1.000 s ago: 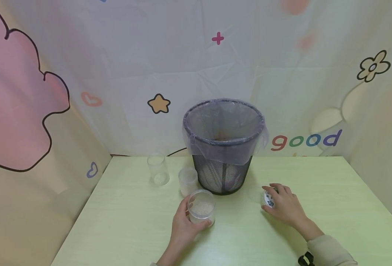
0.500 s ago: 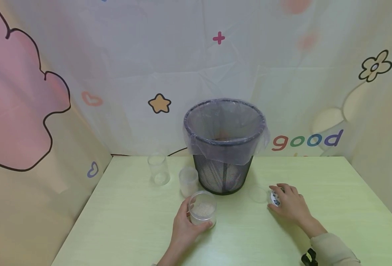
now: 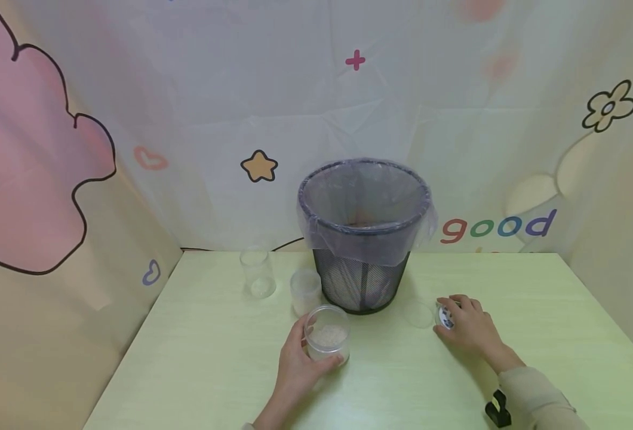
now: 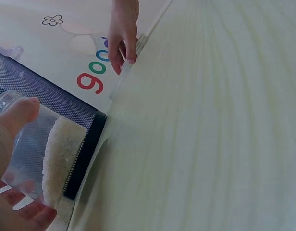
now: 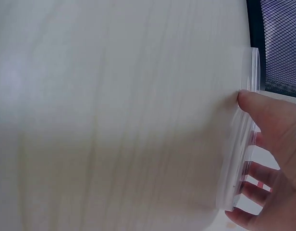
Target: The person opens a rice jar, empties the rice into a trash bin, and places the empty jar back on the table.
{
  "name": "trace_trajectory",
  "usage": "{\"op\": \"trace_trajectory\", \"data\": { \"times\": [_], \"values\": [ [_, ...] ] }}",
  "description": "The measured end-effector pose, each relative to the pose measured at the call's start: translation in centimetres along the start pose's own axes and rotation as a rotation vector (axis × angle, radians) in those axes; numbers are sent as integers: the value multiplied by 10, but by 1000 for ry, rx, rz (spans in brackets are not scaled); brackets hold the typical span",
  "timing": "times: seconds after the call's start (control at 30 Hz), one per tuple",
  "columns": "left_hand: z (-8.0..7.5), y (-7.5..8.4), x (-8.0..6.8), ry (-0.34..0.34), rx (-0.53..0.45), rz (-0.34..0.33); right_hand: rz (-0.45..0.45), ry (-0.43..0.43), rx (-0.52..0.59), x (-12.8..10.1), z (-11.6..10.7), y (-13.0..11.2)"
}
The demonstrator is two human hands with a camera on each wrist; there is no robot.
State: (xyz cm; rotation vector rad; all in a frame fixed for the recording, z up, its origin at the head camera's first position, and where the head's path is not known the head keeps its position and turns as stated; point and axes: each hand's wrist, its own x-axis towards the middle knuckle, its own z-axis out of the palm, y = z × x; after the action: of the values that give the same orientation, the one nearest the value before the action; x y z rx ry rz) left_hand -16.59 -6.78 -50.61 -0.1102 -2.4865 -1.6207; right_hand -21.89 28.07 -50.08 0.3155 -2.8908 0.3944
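My left hand [image 3: 316, 346] grips a clear lidless jar [image 3: 326, 339] part full of white grains, standing on the table in front of the bin. In the left wrist view the jar [image 4: 44, 156] sits between thumb and fingers. My right hand [image 3: 448, 318] holds a small round lid [image 3: 444, 315] with a blue-and-white label on edge against the table, right of the bin. The right wrist view shows that clear lid [image 5: 234, 168] pinched between thumb and fingers. A second clear lid [image 3: 417, 313] lies flat just left of that hand.
A black mesh bin [image 3: 360, 280] with a clear liner stands mid-table at the back. Two empty clear cups [image 3: 257, 273] [image 3: 304, 291] stand to its left. The pale green table [image 3: 214, 370] meets patterned cloth walls behind and on both sides.
My right hand has slid a little to the right with the labelled lid, uncovering the clear lid lying flat beside it. The left hand and jar stay put.
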Motion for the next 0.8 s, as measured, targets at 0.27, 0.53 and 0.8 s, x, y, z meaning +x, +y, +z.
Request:
{"op": "trace_trajectory", "data": {
  "times": [0.27, 0.53, 0.8],
  "values": [
    [-2, 2, 3, 4, 4, 31, 21, -19, 15, 4, 1, -1],
    [-5, 4, 5, 26, 11, 36, 42, -68, 23, 5, 1, -3],
    [-12, 8, 7, 47, 10, 46, 17, -88, -18, 7, -3, -2]
  ]
}}
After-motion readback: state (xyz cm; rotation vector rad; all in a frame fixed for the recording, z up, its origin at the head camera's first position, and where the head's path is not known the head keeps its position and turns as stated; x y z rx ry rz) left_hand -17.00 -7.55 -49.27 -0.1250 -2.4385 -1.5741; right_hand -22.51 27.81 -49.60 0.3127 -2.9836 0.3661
